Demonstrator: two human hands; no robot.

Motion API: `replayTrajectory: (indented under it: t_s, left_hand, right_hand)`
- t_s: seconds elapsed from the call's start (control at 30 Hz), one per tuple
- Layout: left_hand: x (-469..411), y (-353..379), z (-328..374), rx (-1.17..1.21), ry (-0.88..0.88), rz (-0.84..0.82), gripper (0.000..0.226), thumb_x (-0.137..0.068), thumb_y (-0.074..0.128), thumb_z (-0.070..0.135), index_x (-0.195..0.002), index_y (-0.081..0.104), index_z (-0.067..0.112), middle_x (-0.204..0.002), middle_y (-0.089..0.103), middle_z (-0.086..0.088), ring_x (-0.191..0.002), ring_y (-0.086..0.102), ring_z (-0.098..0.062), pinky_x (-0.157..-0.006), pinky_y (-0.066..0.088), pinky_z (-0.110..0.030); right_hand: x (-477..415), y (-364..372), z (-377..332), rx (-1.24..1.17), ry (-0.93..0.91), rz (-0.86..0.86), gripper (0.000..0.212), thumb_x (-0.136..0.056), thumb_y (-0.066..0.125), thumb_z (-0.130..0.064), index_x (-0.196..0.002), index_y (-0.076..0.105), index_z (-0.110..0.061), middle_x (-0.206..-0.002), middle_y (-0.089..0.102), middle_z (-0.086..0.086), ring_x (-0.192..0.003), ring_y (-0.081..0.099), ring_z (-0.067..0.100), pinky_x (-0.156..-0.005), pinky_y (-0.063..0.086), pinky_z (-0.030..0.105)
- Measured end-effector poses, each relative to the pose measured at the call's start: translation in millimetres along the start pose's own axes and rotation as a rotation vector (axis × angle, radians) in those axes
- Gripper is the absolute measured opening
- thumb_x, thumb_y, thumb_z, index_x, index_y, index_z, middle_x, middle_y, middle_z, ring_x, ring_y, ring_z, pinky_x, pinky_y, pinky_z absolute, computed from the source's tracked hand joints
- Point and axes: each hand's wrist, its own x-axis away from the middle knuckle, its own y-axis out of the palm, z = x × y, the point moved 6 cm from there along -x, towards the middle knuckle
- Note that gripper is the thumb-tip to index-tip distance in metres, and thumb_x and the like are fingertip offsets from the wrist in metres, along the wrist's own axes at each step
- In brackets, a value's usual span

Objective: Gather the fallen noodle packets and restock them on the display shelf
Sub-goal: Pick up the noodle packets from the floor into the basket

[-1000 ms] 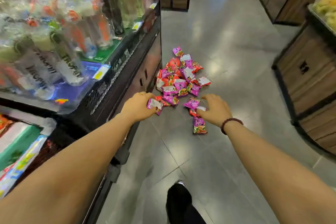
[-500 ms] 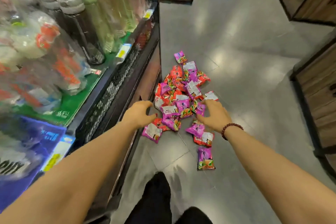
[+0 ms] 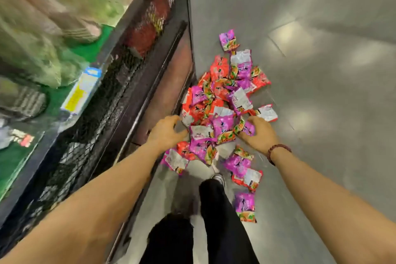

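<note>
Noodle packets (image 3: 222,92) on grey floor (image 3: 325,126)

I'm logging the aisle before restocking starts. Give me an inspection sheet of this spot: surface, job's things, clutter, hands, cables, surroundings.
Surface: glossy grey tiled floor.
Job's things: heap of pink and red noodle packets on the floor beside the foot of the display shelf; a few lie apart, one stray packet beside the black trouser leg.
Clutter: nothing seen.
Hands: left hand curled at the heap's edge, grip unclear; right hand grips a pink packet.
Cables: nothing seen.
Surroundings: shelf on the left has a black mesh front, with blurred bottles on it.
</note>
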Motion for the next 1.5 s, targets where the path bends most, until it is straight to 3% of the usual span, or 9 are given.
replayTrajectory:
  t_s: [0.2, 0.33, 0.53, 0.7, 0.87, 1.0, 1.17, 1.33, 1.5]
  left_hand:
    - [-98, 84, -47, 0.116, -0.196, -0.044, 0.051, -0.085, 0.068, 0.031, -0.131, 0.056, 0.014, -0.128, 0.059, -0.008, -0.118, 0.054, -0.025, -0.089, 0.039, -0.025]
    - [-150, 148, -83, 0.178, -0.217, -0.030, 0.052, -0.081, 0.072, 0.008, -0.130, 0.055, 0.003, -0.119, 0.060, -0.008, -0.102, 0.056, -0.020, -0.076, 0.031, -0.007]
    - [-233, 260, -142, 0.094, -0.163, -0.107, 0.089, -0.072, 0.077, 0.043, -0.146, 0.039, 0.011, -0.149, 0.040, -0.011, -0.139, 0.034, -0.029, -0.115, 0.028, -0.037]
    - [-298, 343, -174, -0.036, -0.032, -0.119, 0.095, -0.076, 0.077, 0.044, -0.152, 0.026, 0.023, -0.159, 0.022, 0.000, -0.146, 0.016, -0.021, -0.118, 0.020, -0.040]
    - [-342, 396, -203, -0.271, 0.051, -0.173, 0.105, -0.071, 0.074, 0.057, -0.154, 0.014, 0.034, -0.163, 0.007, 0.005, -0.149, 0.002, -0.018, -0.121, 0.002, -0.045]
    - [-358, 413, -218, -0.335, 0.110, -0.108, 0.106, -0.070, 0.075, 0.057, -0.153, 0.014, 0.034, -0.162, 0.013, 0.003, -0.148, 0.010, -0.021, -0.120, 0.007, -0.044]
    - [-358, 397, -219, -0.086, 0.089, 0.025, 0.090, -0.066, 0.085, 0.042, -0.145, 0.042, 0.030, -0.144, 0.046, 0.002, -0.130, 0.043, -0.023, -0.106, 0.033, -0.037]
    - [-314, 348, -196, 0.567, -0.198, -0.018, 0.076, -0.068, 0.088, 0.026, -0.134, 0.049, 0.030, -0.115, 0.057, 0.016, -0.104, 0.057, -0.005, -0.089, 0.046, -0.020]
    - [-237, 284, -158, 1.030, -0.518, -0.179, 0.118, -0.035, 0.094, 0.055, -0.137, 0.049, 0.018, -0.119, 0.068, -0.009, -0.103, 0.068, -0.028, -0.096, 0.051, -0.049]
  right_hand:
    - [-115, 64, 70, -0.178, 0.152, -0.041, 0.046, -0.084, 0.071, -0.021, -0.125, 0.055, -0.006, -0.125, 0.058, 0.013, -0.115, 0.054, 0.028, -0.087, 0.038, 0.026]
    - [-174, 131, 125, -0.236, 0.218, -0.089, 0.049, -0.085, 0.071, -0.021, -0.128, 0.052, -0.006, -0.128, 0.056, 0.013, -0.119, 0.053, 0.029, -0.095, 0.041, 0.034]
    - [-248, 237, 195, -0.340, 0.330, -0.118, 0.052, -0.084, 0.072, -0.024, -0.128, 0.047, -0.009, -0.121, 0.054, 0.010, -0.103, 0.052, 0.022, -0.085, 0.041, 0.030]
    - [-305, 305, 242, -0.383, 0.385, -0.082, 0.068, -0.080, 0.076, -0.026, -0.135, 0.041, -0.007, -0.130, 0.051, 0.012, -0.116, 0.051, 0.026, -0.094, 0.042, 0.033]
    - [-347, 348, 273, -0.395, 0.338, -0.036, 0.052, -0.075, 0.080, -0.009, -0.115, 0.046, -0.012, -0.087, 0.049, -0.013, -0.088, 0.051, 0.014, -0.063, 0.038, 0.011]
    - [-364, 374, 292, -0.462, 0.364, -0.122, 0.076, -0.065, 0.088, -0.030, -0.126, 0.046, -0.010, -0.112, 0.060, -0.003, -0.103, 0.059, 0.019, -0.084, 0.049, 0.031]
    - [-365, 365, 283, -0.464, 0.378, -0.095, 0.059, -0.067, 0.087, -0.024, -0.114, 0.055, -0.009, -0.101, 0.064, 0.002, -0.091, 0.061, 0.021, -0.075, 0.046, 0.030]
    - [-322, 320, 241, -0.593, 0.366, -0.021, 0.049, -0.065, 0.088, -0.023, -0.103, 0.058, -0.019, -0.102, 0.069, 0.000, -0.094, 0.065, 0.022, -0.086, 0.053, 0.040]
    - [-255, 234, 173, -0.739, 0.344, -0.023, 0.037, -0.071, 0.084, -0.015, -0.102, 0.064, -0.011, -0.091, 0.072, -0.002, -0.080, 0.069, 0.012, -0.075, 0.054, 0.032]
